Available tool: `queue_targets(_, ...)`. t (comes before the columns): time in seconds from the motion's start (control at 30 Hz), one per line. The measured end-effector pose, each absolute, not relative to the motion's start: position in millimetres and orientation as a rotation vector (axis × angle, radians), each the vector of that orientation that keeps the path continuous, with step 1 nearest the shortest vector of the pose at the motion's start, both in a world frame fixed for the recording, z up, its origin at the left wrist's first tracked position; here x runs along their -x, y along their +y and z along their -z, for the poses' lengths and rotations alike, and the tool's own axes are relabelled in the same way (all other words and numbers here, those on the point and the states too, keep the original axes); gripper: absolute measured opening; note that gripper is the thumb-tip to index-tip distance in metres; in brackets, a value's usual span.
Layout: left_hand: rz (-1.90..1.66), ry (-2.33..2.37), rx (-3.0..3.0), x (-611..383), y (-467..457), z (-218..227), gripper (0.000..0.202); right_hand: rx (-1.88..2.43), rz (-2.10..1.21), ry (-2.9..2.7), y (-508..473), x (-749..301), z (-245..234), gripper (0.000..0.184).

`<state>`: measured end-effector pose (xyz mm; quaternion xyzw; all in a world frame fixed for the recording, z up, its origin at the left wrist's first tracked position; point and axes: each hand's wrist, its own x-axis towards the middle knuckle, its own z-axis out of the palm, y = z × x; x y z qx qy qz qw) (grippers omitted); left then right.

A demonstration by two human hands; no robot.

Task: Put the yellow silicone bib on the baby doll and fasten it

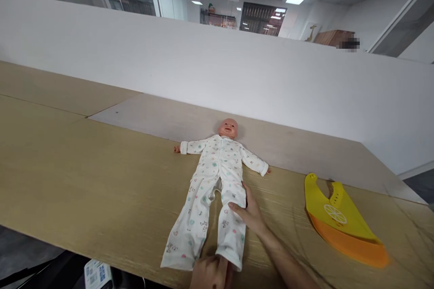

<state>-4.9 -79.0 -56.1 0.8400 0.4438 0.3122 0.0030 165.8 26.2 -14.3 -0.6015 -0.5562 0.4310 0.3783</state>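
Observation:
A baby doll point(229, 128) lies on its back with its arms spread, dressed in a white printed top point(222, 159) and matching pants point(190, 223). My right hand point(249, 213) grips the pant leg on the right side at about the knee, thumb on top and the other fingers mostly hidden beside it. At the cuff of that same leg is my left hand point(208, 273), its fingers curled and partly hidden at the opening. What those fingers hold is hard to see; a reddish bit shows beside them. The doll's feet are not clearly visible.
A yellow and orange bib point(342, 221) lies to the right on the wooden table point(84, 180). Behind the table stands a white partition point(203, 67) with glass above. Below the front edge, at lower left, is a white labelled box point(97, 274).

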Motion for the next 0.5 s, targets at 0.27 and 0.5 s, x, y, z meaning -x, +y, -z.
queue_targets(0.27, -0.618, 1.665, -2.480, 6, -53, 39, 0.020, 1.501, -1.086, -1.412, 24, -161, 19, 0.078)
queue_targets(0.5, -0.491, 1.766, -2.362, -5, -45, 39, 0.028, 1.500, -1.000, -1.384, 22, -156, 19, 0.064)
